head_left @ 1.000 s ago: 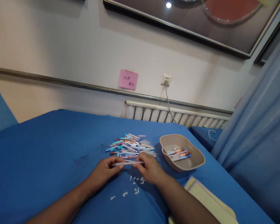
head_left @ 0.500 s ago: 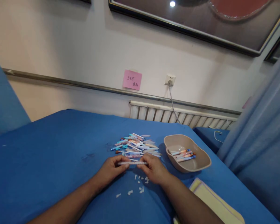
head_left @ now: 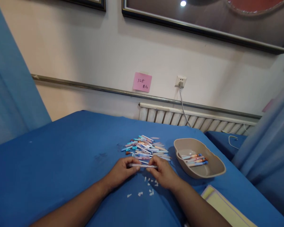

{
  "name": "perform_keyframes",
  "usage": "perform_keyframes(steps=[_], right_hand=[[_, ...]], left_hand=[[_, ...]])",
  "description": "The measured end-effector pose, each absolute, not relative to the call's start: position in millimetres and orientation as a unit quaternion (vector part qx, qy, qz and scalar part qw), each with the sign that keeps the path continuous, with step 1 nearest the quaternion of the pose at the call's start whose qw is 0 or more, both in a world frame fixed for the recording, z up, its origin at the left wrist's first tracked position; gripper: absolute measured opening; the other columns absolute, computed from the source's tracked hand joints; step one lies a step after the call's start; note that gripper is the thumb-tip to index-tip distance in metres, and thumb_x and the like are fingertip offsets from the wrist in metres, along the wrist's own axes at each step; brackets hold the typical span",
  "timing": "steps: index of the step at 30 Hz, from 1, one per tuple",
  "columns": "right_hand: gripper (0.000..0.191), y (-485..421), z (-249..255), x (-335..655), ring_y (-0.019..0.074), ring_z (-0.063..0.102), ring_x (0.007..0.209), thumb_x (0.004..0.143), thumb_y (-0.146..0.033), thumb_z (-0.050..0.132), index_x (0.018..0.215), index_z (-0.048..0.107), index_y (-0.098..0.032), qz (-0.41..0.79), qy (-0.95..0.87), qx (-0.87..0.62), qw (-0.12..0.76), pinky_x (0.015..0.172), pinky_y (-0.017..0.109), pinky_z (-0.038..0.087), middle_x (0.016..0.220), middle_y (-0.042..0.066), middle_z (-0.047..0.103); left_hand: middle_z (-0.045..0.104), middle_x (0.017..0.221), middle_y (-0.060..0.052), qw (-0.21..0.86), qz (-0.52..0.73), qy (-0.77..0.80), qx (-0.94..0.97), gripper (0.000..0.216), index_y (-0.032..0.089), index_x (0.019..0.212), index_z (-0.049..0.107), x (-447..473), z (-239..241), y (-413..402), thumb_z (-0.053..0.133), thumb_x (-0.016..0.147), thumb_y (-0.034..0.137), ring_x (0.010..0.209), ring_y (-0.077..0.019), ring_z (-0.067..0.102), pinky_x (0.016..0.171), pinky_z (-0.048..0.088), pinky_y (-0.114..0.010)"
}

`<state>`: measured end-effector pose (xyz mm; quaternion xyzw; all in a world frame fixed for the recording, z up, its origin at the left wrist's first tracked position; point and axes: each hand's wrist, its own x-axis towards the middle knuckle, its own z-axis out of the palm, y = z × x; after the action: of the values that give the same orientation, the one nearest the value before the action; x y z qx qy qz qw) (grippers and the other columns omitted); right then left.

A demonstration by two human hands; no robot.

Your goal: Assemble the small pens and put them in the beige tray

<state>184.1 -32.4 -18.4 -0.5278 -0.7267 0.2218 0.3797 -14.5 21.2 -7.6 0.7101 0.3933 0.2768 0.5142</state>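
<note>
Between my two hands lies a slim, pale pinkish pen (head_left: 144, 165), held level. My left hand (head_left: 123, 170) pinches its left end with thumb and fingers. At its other end, my right hand (head_left: 164, 172) is closed on it the same way. Just beyond the hands is a loose pile of pens and pen parts (head_left: 145, 147) in white, light blue, teal and brown. Several small white pieces (head_left: 151, 191) are scattered on the blue cloth nearer to me; their exact kind is too small to tell.
A beige plastic basin (head_left: 216, 168) holding several pens stands right of the pile. Near my right forearm lies a folded yellow cloth (head_left: 223, 208). A blue sheet (head_left: 61, 164) covers the table. Behind are a radiator (head_left: 167, 117) and a plugged-in socket (head_left: 180, 81); blue curtains hang at both sides.
The view has turned slightly left, so everything sits further right in the picture. Both hands still hold the pen in nearly the same place over the cloth.
</note>
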Motion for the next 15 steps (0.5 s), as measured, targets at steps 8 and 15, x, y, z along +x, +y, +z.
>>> perform_keyframes(steps=[8,15], right_hand=[[0.021,-30.0,-19.4,186.1,0.0113,0.049,0.058,0.086,-0.033,0.047,0.072,0.056,-0.02,0.219,-0.719,-0.538,0.38,0.055,0.021,0.035,0.062,-0.003,0.055],[0.02,-31.1,-18.8,183.0,0.011,0.049,0.059,0.086,-0.032,0.048,0.074,0.055,-0.019,0.208,-0.72,-0.537,0.388,0.056,0.02,0.034,0.064,-0.003,0.055]], left_hand=[[0.063,0.074,-0.001,0.56,0.262,0.371,0.693,0.039,0.016,0.093,0.062,-14.0,-6.2,16.1,0.062,0.071,0.048,0.061,-0.0124,0.053,0.057,0.04,-0.023],[0.059,0.068,0.001,0.575,0.3,0.373,0.664,0.034,0.015,0.08,0.059,-14.1,-11.0,20.8,0.069,0.065,0.044,0.06,-0.0113,0.052,0.057,0.039,-0.022]])
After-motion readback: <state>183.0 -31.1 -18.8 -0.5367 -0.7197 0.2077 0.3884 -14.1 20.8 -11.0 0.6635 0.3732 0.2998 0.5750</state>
